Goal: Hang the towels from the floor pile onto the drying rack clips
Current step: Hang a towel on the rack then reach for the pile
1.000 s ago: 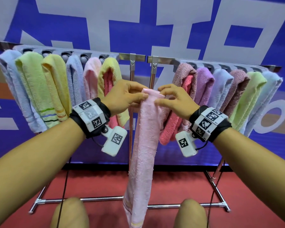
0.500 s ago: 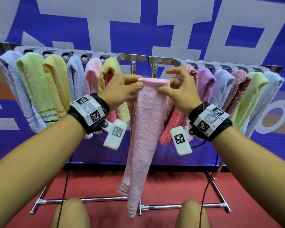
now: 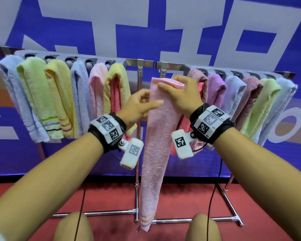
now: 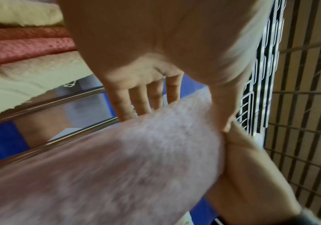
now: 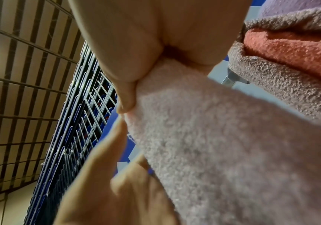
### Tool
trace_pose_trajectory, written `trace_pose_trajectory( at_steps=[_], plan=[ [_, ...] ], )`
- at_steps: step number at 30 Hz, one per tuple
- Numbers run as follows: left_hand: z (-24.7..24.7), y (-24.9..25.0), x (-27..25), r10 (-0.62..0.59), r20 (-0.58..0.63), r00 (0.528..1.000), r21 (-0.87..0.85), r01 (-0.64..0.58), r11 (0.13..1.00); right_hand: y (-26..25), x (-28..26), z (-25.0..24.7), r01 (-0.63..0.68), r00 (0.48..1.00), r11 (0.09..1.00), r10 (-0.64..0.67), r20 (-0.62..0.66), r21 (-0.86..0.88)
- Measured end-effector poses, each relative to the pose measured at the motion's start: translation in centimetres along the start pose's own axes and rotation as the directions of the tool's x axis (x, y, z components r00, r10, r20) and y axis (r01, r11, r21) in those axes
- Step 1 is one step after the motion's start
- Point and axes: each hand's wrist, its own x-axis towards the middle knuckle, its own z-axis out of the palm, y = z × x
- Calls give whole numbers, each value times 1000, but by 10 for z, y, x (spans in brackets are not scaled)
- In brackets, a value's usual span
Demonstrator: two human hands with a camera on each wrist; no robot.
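A long pink towel (image 3: 155, 153) hangs folded in front of the drying rack's top rail (image 3: 146, 62), at the gap between the two rows of hung towels. My right hand (image 3: 174, 87) grips its folded top edge, thumb on the front and fingers over the back. My left hand (image 3: 143, 103) is lower on the towel's left edge, thumb across the front and fingers behind. The left wrist view shows the blurred towel (image 4: 136, 159) between straight fingers (image 4: 142, 99) and thumb. In the right wrist view the thumb (image 5: 126, 99) presses the towel (image 5: 223, 144).
Several towels hang clipped on the left, ending in a yellow one (image 3: 115, 87); more hang on the right, starting with a mauve one (image 3: 198, 80). The rack's base bars (image 3: 102, 213) lie on red floor. My knees (image 3: 71, 226) and cables are below. A blue banner stands behind.
The towel's top has risen toward the rail and shifted right. My left hand slid down off the top edge to the towel's side; the right hand now holds the top alone.
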Motion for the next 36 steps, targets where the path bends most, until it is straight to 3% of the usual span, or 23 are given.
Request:
trace_pose_trajectory(
  at_steps=[5, 11, 15, 18, 20, 21, 24, 25, 26, 28, 30, 33, 36],
  plan=[
    [4, -56, -12, -194, 130, 972, 193, 167, 967, 2, 10, -10, -12, 995, 1000, 12, -100, 0],
    [-9, -94, -27, -388, 193, 901, 141, 365, 920, 8, 24, -49, -72, 944, 996, 84, -319, 49],
    [-5, -61, -33, -365, 177, 914, 104, 351, 930, 28, 28, -76, -110, 918, 993, 87, -387, -39],
    [-9, -31, -35, -327, 177, 928, 56, 322, 945, 41, 22, -88, -256, 891, 962, 197, -410, -94],
    [-21, -22, -22, -303, 217, 928, 86, 291, 953, 49, 13, -94, -362, 874, 882, 209, -439, -301],
    [-22, -14, -20, -300, 228, 926, 126, 278, 952, 54, 9, -92, -352, 886, 828, 145, -441, -436],
    [-10, 3, -9, -278, 217, 936, 201, 236, 951, 52, -10, -65, -76, 961, 771, -112, -253, -632],
    [-4, 8, -5, -261, 219, 940, 227, 212, 951, 49, -15, -52, 0, 979, 807, -121, -165, -590],
    [3, 12, -1, -246, 232, 941, 257, 185, 949, 41, -22, -39, 14, 998, 873, -44, -50, -488],
    [10, 19, 0, -253, 272, 928, 289, 172, 942, 27, -32, -15, -145, 959, 971, 185, 215, -189],
    [10, 21, -2, -250, 273, 929, 283, 171, 944, 25, -38, -2, -354, 862, 935, 325, 388, 4],
    [2, 24, -8, -265, 258, 929, 251, 200, 947, 26, -40, 3, -500, 779, 861, 402, 481, 90],
    [-6, 19, -10, -273, 255, 927, 216, 221, 951, 22, -37, 0, -513, 776, 844, 379, 504, 157]
  ],
)
